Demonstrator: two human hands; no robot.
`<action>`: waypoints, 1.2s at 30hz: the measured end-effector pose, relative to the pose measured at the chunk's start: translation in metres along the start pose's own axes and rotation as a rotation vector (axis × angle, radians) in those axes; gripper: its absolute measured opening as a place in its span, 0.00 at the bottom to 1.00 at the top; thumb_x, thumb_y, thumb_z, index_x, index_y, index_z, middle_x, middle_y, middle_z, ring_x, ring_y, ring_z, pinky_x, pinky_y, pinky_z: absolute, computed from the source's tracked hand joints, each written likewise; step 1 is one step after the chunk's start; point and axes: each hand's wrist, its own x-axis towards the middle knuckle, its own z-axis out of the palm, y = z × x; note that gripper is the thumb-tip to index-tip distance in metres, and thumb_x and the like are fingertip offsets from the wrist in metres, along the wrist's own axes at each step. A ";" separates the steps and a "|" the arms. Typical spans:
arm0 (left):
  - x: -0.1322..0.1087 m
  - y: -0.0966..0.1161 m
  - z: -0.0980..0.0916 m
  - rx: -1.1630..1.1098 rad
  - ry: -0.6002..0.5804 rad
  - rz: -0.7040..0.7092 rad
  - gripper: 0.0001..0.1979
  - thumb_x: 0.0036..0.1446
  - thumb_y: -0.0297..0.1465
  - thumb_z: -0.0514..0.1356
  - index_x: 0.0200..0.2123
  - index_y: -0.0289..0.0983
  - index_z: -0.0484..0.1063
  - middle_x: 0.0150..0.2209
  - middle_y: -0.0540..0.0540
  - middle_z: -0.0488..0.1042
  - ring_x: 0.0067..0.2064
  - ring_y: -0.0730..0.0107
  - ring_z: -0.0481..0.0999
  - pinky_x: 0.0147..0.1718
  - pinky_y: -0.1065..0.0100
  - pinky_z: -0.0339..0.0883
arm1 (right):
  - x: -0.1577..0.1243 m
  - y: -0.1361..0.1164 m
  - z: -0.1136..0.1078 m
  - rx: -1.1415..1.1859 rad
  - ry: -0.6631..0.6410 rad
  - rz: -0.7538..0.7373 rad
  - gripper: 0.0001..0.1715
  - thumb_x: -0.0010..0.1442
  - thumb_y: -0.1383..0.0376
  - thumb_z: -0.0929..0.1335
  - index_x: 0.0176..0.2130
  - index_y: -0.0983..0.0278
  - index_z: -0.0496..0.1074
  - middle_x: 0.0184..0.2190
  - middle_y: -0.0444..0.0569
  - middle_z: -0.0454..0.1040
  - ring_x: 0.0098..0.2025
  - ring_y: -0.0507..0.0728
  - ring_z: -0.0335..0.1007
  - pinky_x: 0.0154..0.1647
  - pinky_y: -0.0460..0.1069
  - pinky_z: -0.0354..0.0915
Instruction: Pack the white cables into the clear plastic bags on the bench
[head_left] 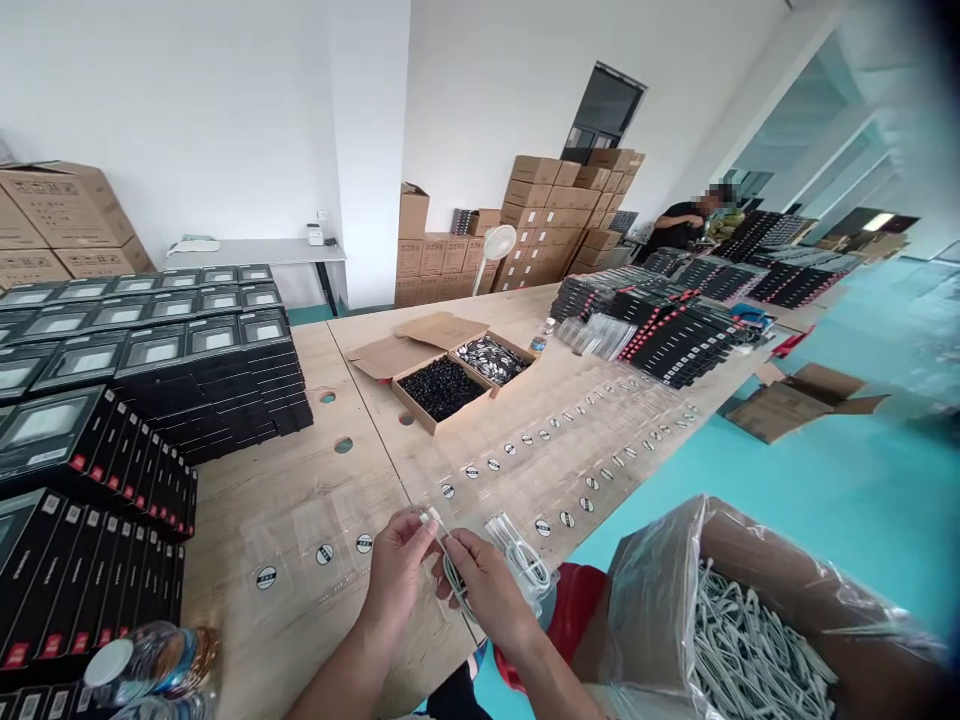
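Note:
My left hand (396, 565) is closed in a pinch on the white connector end of a coiled white cable (453, 572). My right hand (487, 590) grips the same cable's loops, its fingers wrapped round them. Both hands are above the front edge of the wooden table (300, 640). Just right of my right hand lies a bundle of coiled white cables (523, 555), partly on clear plastic. Flat clear plastic bags (330, 525) with round black-and-white stickers lie in rows on the tabletop, to the left and beyond my hands.
Black boxes (217, 390) are stacked at left, with plastic bottles (146, 660) near me. A carton (442, 395) holds small black parts. More black boxes (667, 320) stand far right; behind them is a person (675, 230). A plastic-lined carton (660, 590) of cables stands lower right.

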 end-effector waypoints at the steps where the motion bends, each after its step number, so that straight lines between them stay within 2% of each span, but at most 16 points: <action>1: 0.001 0.000 -0.001 0.001 0.030 0.013 0.17 0.46 0.42 0.69 0.22 0.36 0.70 0.25 0.50 0.72 0.26 0.71 0.70 0.28 0.67 0.67 | 0.000 -0.001 0.002 0.037 0.037 -0.017 0.26 0.57 0.43 0.64 0.31 0.63 0.68 0.26 0.46 0.73 0.24 0.53 0.69 0.24 0.47 0.62; 4: 0.006 -0.003 -0.004 0.022 0.117 0.100 0.17 0.44 0.40 0.70 0.19 0.37 0.68 0.28 0.48 0.74 0.30 0.71 0.72 0.33 0.67 0.68 | 0.002 -0.004 0.004 0.021 0.109 -0.045 0.24 0.53 0.45 0.68 0.32 0.63 0.70 0.25 0.45 0.74 0.25 0.54 0.69 0.27 0.48 0.63; 7: 0.008 -0.008 -0.008 0.073 0.134 0.150 0.14 0.44 0.39 0.70 0.21 0.37 0.71 0.30 0.47 0.75 0.32 0.68 0.73 0.35 0.68 0.68 | 0.005 -0.004 0.003 -0.185 0.148 -0.051 0.15 0.48 0.54 0.72 0.28 0.63 0.71 0.20 0.44 0.74 0.25 0.54 0.68 0.29 0.48 0.62; 9: 0.005 -0.010 -0.010 0.096 0.092 0.149 0.12 0.45 0.39 0.70 0.28 0.37 0.76 0.33 0.45 0.76 0.36 0.65 0.75 0.37 0.67 0.70 | 0.008 -0.001 0.000 -0.279 0.189 -0.052 0.13 0.48 0.56 0.71 0.25 0.63 0.71 0.19 0.44 0.74 0.24 0.54 0.67 0.28 0.48 0.61; 11: 0.001 -0.010 -0.011 0.095 0.016 0.128 0.18 0.48 0.40 0.68 0.41 0.38 0.77 0.41 0.43 0.77 0.40 0.63 0.76 0.42 0.64 0.71 | 0.010 0.003 -0.003 -0.282 0.216 -0.033 0.13 0.50 0.56 0.70 0.25 0.63 0.71 0.18 0.45 0.74 0.22 0.53 0.65 0.26 0.47 0.59; 12: -0.001 -0.009 -0.011 0.085 -0.022 0.118 0.23 0.51 0.40 0.66 0.50 0.40 0.74 0.46 0.42 0.76 0.41 0.63 0.76 0.44 0.63 0.71 | 0.011 0.004 -0.004 -0.263 0.222 -0.018 0.14 0.50 0.56 0.70 0.25 0.63 0.71 0.18 0.45 0.73 0.21 0.52 0.65 0.25 0.47 0.58; 14: -0.004 -0.007 -0.011 0.049 -0.069 0.098 0.35 0.53 0.39 0.65 0.63 0.46 0.60 0.52 0.42 0.73 0.43 0.64 0.77 0.47 0.61 0.71 | 0.012 0.006 -0.006 -0.218 0.223 0.010 0.14 0.50 0.56 0.70 0.25 0.63 0.70 0.16 0.44 0.73 0.19 0.51 0.64 0.23 0.47 0.58; 16: -0.004 -0.005 -0.010 -0.006 -0.049 0.073 0.43 0.53 0.37 0.65 0.68 0.50 0.47 0.51 0.44 0.73 0.43 0.65 0.78 0.46 0.61 0.71 | 0.012 0.005 -0.005 -0.185 0.207 0.028 0.13 0.50 0.57 0.69 0.24 0.63 0.69 0.15 0.43 0.71 0.18 0.51 0.63 0.22 0.46 0.57; 17: -0.003 -0.004 -0.009 -0.036 -0.031 0.050 0.44 0.51 0.36 0.66 0.67 0.49 0.47 0.48 0.45 0.75 0.42 0.65 0.78 0.45 0.61 0.71 | 0.011 0.003 -0.003 -0.174 0.196 0.034 0.12 0.50 0.57 0.69 0.24 0.63 0.69 0.15 0.42 0.71 0.18 0.51 0.64 0.22 0.46 0.57; 18: -0.002 -0.004 -0.009 -0.064 -0.022 0.024 0.42 0.50 0.35 0.67 0.65 0.46 0.53 0.44 0.45 0.77 0.40 0.65 0.79 0.43 0.62 0.71 | 0.010 0.002 -0.001 -0.167 0.186 0.040 0.11 0.50 0.58 0.69 0.24 0.63 0.69 0.14 0.42 0.70 0.18 0.51 0.64 0.21 0.46 0.58; 20: 0.000 -0.004 -0.009 -0.103 -0.040 -0.025 0.29 0.46 0.33 0.68 0.53 0.39 0.69 0.37 0.45 0.78 0.37 0.65 0.79 0.39 0.64 0.71 | 0.009 -0.003 0.003 -0.168 0.173 0.051 0.09 0.49 0.60 0.69 0.23 0.63 0.68 0.14 0.41 0.70 0.18 0.51 0.65 0.21 0.45 0.58; 21: 0.001 -0.003 -0.009 -0.116 -0.064 -0.049 0.21 0.45 0.32 0.68 0.45 0.36 0.73 0.34 0.45 0.79 0.34 0.65 0.78 0.36 0.65 0.71 | 0.009 -0.004 0.005 -0.178 0.171 0.058 0.09 0.49 0.61 0.68 0.23 0.63 0.68 0.14 0.41 0.70 0.18 0.51 0.66 0.21 0.45 0.58; 22: 0.002 -0.003 -0.009 -0.129 -0.087 -0.070 0.16 0.45 0.32 0.68 0.39 0.35 0.74 0.32 0.45 0.79 0.32 0.66 0.78 0.33 0.66 0.70 | 0.009 -0.006 0.007 -0.191 0.173 0.062 0.08 0.49 0.62 0.68 0.23 0.63 0.68 0.14 0.41 0.70 0.18 0.51 0.66 0.21 0.45 0.58; 24: 0.002 -0.001 -0.008 -0.154 -0.098 -0.098 0.11 0.44 0.30 0.67 0.33 0.35 0.73 0.29 0.47 0.78 0.28 0.68 0.76 0.28 0.68 0.67 | 0.010 -0.007 0.009 -0.219 0.174 0.061 0.07 0.49 0.63 0.68 0.23 0.63 0.68 0.14 0.40 0.69 0.19 0.51 0.67 0.21 0.45 0.58; 30: 0.000 0.004 -0.003 -0.095 0.021 -0.055 0.14 0.44 0.37 0.69 0.30 0.36 0.70 0.24 0.51 0.74 0.24 0.72 0.72 0.27 0.69 0.66 | 0.015 -0.009 0.008 -0.236 0.076 0.068 0.10 0.49 0.62 0.69 0.22 0.63 0.67 0.17 0.40 0.70 0.20 0.52 0.71 0.21 0.45 0.59; 36: 0.008 -0.006 -0.005 -0.070 0.124 0.008 0.17 0.45 0.41 0.69 0.25 0.38 0.66 0.20 0.55 0.70 0.20 0.73 0.69 0.23 0.69 0.65 | 0.022 -0.009 0.012 -0.259 0.039 0.051 0.08 0.50 0.63 0.68 0.23 0.63 0.68 0.19 0.41 0.73 0.22 0.53 0.73 0.22 0.45 0.60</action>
